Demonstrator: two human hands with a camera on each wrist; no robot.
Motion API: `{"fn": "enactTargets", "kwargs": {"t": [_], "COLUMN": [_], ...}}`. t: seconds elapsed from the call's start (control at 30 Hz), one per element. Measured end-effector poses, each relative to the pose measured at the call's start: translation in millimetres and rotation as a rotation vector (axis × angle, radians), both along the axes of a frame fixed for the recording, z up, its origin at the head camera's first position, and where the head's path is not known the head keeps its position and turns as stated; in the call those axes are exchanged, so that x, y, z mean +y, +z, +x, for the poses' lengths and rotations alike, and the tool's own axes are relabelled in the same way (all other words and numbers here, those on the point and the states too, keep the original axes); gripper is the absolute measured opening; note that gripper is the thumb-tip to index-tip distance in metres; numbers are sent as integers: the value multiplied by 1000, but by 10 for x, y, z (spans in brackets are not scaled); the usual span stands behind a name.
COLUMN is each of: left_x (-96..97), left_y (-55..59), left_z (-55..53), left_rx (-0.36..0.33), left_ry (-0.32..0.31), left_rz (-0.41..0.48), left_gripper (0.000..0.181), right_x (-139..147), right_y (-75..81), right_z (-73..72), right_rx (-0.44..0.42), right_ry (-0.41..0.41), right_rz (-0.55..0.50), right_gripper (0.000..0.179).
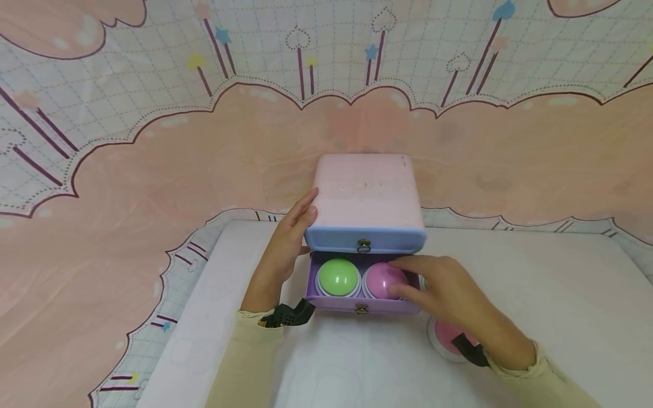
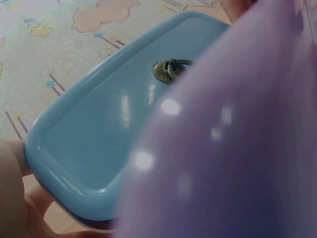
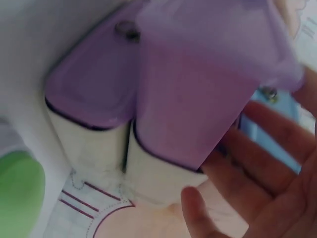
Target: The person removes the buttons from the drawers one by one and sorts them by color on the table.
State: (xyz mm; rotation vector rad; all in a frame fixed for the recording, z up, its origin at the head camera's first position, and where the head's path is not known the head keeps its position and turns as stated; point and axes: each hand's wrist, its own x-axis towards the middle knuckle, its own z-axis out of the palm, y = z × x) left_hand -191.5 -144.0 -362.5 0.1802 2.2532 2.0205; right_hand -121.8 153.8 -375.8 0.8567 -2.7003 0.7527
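Note:
A small drawer cabinet [image 1: 367, 190] with a pink top stands on the white table. Its blue upper drawer [image 1: 331, 239] is closed, while the purple drawer [image 1: 326, 306] below is pulled out. Inside it sit two round dome-topped buttons on white bases, one green [image 1: 338, 276] and one pink-purple [image 1: 380, 279]. My right hand [image 1: 444, 286] has its thumb and index finger on either side of the pink-purple dome. With fairly straight fingers, my left hand [image 1: 285, 243] rests against the cabinet's left side. In the left wrist view, the purple drawer [image 2: 223, 148] blurs across much of the blue front [image 2: 94, 134].
Under my right wrist, a button with a pink-red dome [image 1: 446, 334] stands on the table, partly covered. A green dome [image 3: 20, 193] shows at the right wrist view's edge. Another purple drawer front [image 3: 94, 84] is closed there. Patterned cloth [image 1: 204, 158] hangs behind the white table [image 1: 535, 272].

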Motion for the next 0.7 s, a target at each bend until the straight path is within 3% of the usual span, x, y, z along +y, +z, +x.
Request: {"fn": "enactTargets", "kwargs": {"t": [0.13,0.43,0.7], "left_x": [-3,-3,1], "left_y": [1,0,-6], "left_z": [1,1,-8], "left_rx": [4,9,1], "left_ry": [0,1,7], "left_rz": [-1,-8,-4], "left_gripper": [50,50,49], "right_x": [-10,-60,-124], "right_y": [-11,57,88], "right_z": [-92,-206,-262], "right_rx": [20,-173,-187], "right_ry": [86,169,170], "right_rz": [33,123,181], "right_gripper": [40,47,53]}}
